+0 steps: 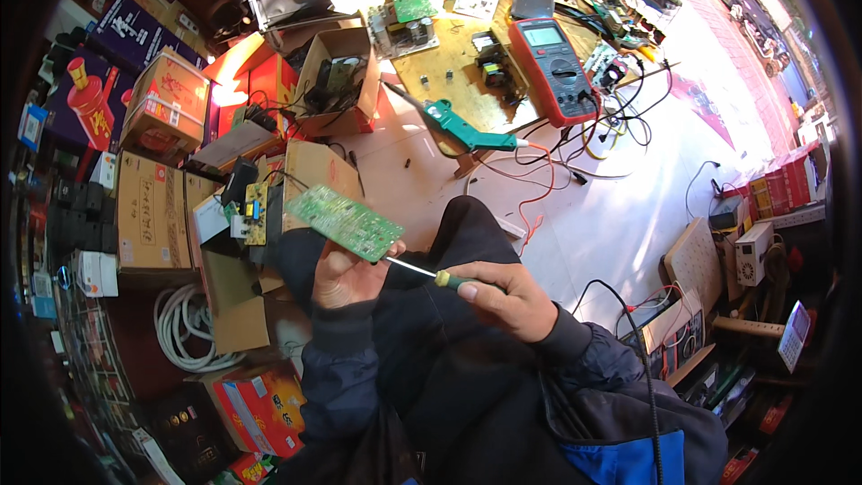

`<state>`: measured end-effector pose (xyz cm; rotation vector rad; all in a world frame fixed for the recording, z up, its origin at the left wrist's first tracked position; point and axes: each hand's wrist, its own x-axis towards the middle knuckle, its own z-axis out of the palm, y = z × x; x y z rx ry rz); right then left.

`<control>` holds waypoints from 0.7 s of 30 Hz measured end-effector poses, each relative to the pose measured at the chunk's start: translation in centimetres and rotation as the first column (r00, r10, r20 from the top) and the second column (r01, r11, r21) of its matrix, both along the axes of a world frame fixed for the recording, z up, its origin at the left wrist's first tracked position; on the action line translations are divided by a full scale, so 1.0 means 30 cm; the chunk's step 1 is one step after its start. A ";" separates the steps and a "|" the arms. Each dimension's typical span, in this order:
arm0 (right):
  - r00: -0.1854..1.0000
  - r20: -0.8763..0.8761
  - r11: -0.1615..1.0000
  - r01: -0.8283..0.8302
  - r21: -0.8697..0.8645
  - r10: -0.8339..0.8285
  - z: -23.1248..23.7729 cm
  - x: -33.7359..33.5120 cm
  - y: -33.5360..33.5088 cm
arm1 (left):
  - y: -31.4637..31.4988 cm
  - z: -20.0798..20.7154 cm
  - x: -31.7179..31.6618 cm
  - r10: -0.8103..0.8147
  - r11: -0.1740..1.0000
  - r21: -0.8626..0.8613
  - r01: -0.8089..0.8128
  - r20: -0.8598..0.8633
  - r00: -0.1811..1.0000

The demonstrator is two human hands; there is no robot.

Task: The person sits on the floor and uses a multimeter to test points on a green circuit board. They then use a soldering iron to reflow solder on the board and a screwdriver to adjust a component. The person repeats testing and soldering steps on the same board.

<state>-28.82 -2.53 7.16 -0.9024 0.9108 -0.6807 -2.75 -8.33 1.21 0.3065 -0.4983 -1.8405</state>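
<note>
My left hand [346,277] holds a green circuit board [344,221] by its lower edge, tilted up in front of me above my dark trousers. My right hand [503,298] grips a screwdriver [429,273] with a yellow and green handle. Its metal shaft points left and its tip touches the board's underside beside my left thumb.
A red multimeter [555,68] with red and black leads lies on a wooden bench with several loose boards. A teal glue gun [467,131] sits at the bench edge. Cardboard boxes [153,208] crowd the left; a white cable coil [184,328] lies below them.
</note>
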 end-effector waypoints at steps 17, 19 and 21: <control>0.957 0.211 0.973 0.165 0.161 -0.197 -0.059 0.074 0.007 | -0.039 0.032 -0.094 0.141 0.989 0.056 -0.138 -0.057 0.988; 0.960 0.207 0.976 0.163 0.143 -0.191 -0.063 0.082 0.006 | -0.040 0.031 -0.093 0.145 0.988 0.070 -0.140 -0.071 0.987; 0.960 0.205 0.977 0.163 0.138 -0.189 -0.067 0.090 0.006 | -0.044 0.028 -0.094 0.153 0.985 0.097 -0.144 -0.102 0.983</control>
